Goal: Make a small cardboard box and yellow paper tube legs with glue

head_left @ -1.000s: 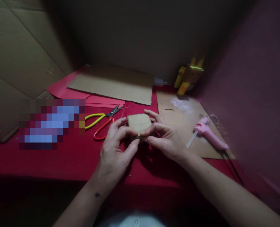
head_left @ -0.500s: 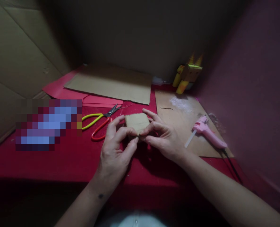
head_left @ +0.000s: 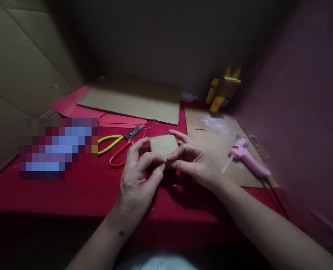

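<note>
A small square cardboard piece [head_left: 163, 145] is held over the red table [head_left: 70, 191] between both hands. My left hand [head_left: 138, 180] pinches its near left edge with thumb and fingers. My right hand [head_left: 196, 163] pinches its near right edge, index finger curled over the top. The fingertips of the two hands meet at the piece's lower edge. Scissors [head_left: 118, 144] with one yellow and one red handle lie just left of the hands.
A pink glue gun [head_left: 249, 159] lies on a cardboard mat [head_left: 211, 142] at the right. A flat cardboard sheet [head_left: 132, 99] rests on red paper [head_left: 70, 107] at the back. A small yellow and brown cardboard figure [head_left: 224, 88] stands in the back corner. Cardboard walls enclose the table.
Hardly anything moved. Both hands keep their pinch on the cardboard piece, with only slight shifting of the fingers.
</note>
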### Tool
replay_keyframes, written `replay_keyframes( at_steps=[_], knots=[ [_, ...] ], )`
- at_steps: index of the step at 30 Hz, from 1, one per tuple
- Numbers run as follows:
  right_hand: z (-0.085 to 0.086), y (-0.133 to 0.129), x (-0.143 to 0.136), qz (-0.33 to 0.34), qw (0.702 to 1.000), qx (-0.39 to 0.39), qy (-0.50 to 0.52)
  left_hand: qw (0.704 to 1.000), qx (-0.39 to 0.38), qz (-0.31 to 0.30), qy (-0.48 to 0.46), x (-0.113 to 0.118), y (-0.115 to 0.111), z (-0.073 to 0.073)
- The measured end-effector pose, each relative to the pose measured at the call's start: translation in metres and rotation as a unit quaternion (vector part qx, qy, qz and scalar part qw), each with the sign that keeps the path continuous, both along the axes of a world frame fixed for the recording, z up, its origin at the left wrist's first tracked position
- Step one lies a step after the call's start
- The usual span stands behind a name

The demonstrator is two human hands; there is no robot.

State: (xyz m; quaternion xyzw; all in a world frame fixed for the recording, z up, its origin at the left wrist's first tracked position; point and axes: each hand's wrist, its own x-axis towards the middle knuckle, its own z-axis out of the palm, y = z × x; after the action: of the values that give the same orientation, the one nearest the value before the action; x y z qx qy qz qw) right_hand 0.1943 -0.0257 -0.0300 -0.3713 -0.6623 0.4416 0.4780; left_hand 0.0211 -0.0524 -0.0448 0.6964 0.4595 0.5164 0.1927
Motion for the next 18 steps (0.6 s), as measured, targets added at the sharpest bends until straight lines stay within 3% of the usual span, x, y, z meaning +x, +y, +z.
replay_keyframes(
  at_steps=[18],
  knots=[
    [-0.001,-0.0022,-0.0017,-0.005,0.999,-0.015,0.037,0.999,0.033,-0.011,0.015,-0.0024,0.0003,0.0001]
  ],
)
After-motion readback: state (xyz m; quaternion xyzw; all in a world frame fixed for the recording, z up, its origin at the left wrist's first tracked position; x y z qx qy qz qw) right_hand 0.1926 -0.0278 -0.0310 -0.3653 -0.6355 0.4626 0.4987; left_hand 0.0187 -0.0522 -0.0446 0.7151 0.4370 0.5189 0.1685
